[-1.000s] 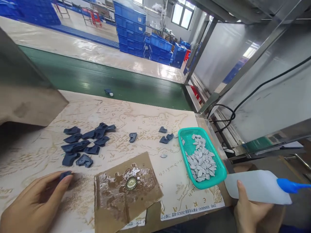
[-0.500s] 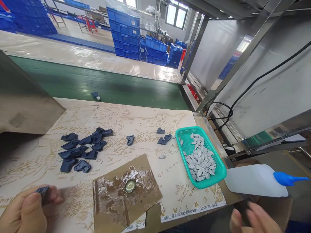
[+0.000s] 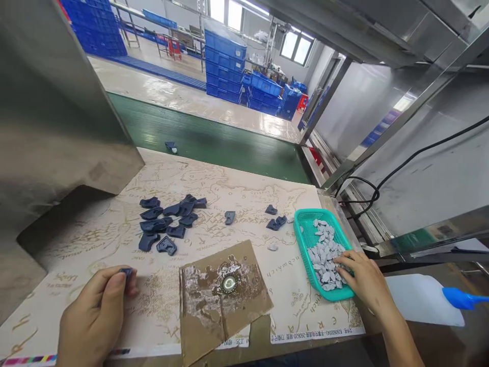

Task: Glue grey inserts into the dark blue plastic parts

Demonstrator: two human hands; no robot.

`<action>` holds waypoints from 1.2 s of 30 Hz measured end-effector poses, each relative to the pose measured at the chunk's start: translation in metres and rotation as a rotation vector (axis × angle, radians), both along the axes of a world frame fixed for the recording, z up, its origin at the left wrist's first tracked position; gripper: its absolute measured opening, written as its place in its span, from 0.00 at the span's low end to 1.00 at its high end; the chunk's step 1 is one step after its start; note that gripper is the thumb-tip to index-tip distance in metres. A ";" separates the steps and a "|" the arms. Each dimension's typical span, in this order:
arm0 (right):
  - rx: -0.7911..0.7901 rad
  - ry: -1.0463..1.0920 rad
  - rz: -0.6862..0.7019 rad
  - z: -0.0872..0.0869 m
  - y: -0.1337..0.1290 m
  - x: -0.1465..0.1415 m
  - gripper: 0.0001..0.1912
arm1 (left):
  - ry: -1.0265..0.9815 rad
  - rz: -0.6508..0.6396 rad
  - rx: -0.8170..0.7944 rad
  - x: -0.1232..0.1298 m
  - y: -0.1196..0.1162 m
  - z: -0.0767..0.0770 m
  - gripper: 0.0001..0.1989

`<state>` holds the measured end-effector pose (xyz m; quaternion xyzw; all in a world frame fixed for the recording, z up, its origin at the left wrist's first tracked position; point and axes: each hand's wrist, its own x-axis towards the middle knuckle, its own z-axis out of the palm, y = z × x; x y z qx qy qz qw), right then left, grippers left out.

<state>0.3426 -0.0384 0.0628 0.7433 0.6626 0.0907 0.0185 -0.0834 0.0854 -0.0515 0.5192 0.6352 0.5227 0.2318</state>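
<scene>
My left hand is closed around a small dark navy plastic piece, low at the left, above the map-printed sheet. My right hand reaches over the near right side of a green plastic basket. Its fingers are apart, and their tips touch the small grey stone-like chips inside; I see none lifted. Between my hands lies a brown cardboard piece, smeared with something shiny and wet. On it sits a round metallic cap. Several similar navy pieces lie in a cluster at the left.
Another navy piece and a loose grey chip lie mid-sheet. A white bottle with a blue nozzle lies right of the basket. Behind runs a green conveyor belt carrying one piece. A metal panel juts in at left.
My right hand has moved from the lower right edge forward into the basket. My left hand still holds its navy piece. The whole view has shifted, so things appear farther right.
</scene>
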 end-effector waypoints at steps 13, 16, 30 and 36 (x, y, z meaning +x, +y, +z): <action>0.262 1.637 -0.454 0.014 0.045 -0.119 0.23 | -0.898 -0.170 -0.335 0.019 -0.033 0.018 0.23; 0.031 1.842 -0.559 0.006 0.056 -0.151 0.20 | -1.150 -0.222 -0.358 0.039 -0.056 0.023 0.24; -0.007 1.181 0.238 -0.041 0.070 -0.177 0.09 | -1.167 -0.478 -0.379 0.060 -0.067 0.014 0.25; 0.133 0.596 0.704 -0.042 0.076 -0.173 0.09 | -1.147 -0.513 -0.442 0.059 -0.075 0.013 0.22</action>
